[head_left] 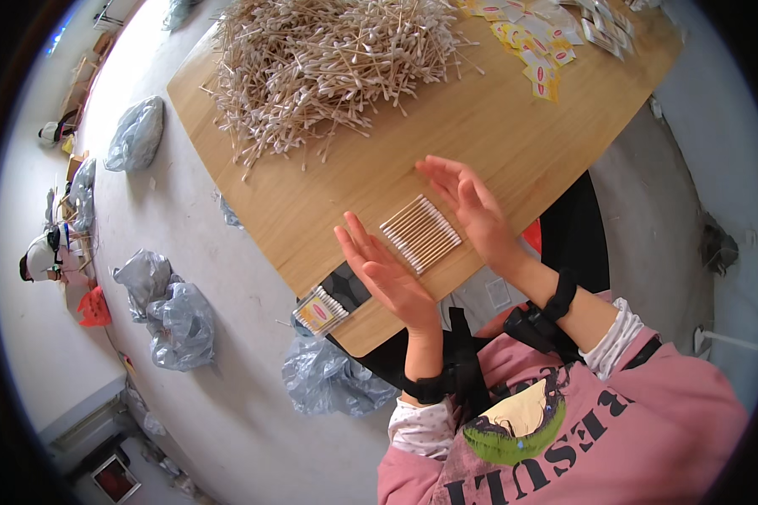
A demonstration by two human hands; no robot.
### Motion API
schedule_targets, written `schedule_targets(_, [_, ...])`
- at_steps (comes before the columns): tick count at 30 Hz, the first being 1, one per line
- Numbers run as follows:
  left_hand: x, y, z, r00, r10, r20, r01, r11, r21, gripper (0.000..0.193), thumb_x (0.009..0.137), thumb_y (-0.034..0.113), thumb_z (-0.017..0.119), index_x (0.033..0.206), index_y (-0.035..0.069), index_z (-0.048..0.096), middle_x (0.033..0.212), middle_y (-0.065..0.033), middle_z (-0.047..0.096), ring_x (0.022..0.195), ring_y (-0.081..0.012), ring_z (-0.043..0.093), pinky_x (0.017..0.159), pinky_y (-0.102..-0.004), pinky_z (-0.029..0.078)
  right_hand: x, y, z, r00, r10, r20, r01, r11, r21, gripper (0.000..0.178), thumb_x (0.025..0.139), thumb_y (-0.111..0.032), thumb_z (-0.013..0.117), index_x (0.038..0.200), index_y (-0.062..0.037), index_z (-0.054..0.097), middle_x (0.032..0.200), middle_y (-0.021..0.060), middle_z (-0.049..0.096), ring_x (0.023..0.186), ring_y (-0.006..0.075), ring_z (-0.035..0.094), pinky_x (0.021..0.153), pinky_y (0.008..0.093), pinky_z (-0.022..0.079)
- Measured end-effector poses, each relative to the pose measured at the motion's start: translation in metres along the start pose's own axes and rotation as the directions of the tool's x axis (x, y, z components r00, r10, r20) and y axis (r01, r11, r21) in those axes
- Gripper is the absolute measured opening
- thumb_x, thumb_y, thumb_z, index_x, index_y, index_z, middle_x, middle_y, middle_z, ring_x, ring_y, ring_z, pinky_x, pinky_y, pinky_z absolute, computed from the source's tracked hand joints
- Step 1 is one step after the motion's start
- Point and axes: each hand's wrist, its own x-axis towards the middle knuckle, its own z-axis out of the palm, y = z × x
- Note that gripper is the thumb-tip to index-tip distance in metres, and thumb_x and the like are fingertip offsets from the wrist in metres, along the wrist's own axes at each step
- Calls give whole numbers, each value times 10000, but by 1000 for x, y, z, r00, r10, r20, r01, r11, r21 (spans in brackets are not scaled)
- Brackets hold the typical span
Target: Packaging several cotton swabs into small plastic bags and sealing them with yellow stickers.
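A neat row of cotton swabs (422, 234) lies side by side on the wooden table near its front edge. My left hand (387, 273) is on its left side, fingers stretched out and palm turned toward the row. Across from it, my right hand (473, 210) is held at the right side with its fingers extended. Neither hand grips anything; whether either palm touches the swab ends I cannot tell. Left of my left hand, a clear pack of cotton swabs (320, 310) with a yellow and white label rests at the table's edge.
A large heap of loose cotton swabs (328, 63) covers the far left of the table (337, 181). Yellow and white printed cards (537, 52) and clear packets (602, 29) lie at the far right. Several grey plastic bags (181, 326) stand on the floor to the left.
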Motion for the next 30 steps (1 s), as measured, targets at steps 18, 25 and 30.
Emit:
schedule_targets(18, [-5,-6,16,997,49,-52,-49,999,-3,696,1064,502,334,1557,34,186,1610,-158,257,1520,-244,175,1245,-413,104,-7,8,15,996,-62,-66,59,997,-45,744,1023,-587,397,1422,41,421,1436,180,494,1406,245,397,1156,352,289])
schedule_targets(25, [7,3,12,998,43,-40,-43,999,12,738,1056,521,337,1562,18,148,1617,-179,228,1521,-262,167,1244,-414,91,7,4,9,999,-48,19,49,997,-55,823,994,-621,413,1452,61,350,1466,219,434,1431,273,361,1207,396,249])
schedule_targets(30, [10,-1,9,999,50,-15,-49,998,48,790,1046,544,342,1567,2,98,1620,-208,202,1524,-287,150,1244,-415,80,11,8,12,998,-67,11,68,994,-90,733,1018,-606,389,1400,15,464,1391,137,532,1353,201,440,1144,341,294])
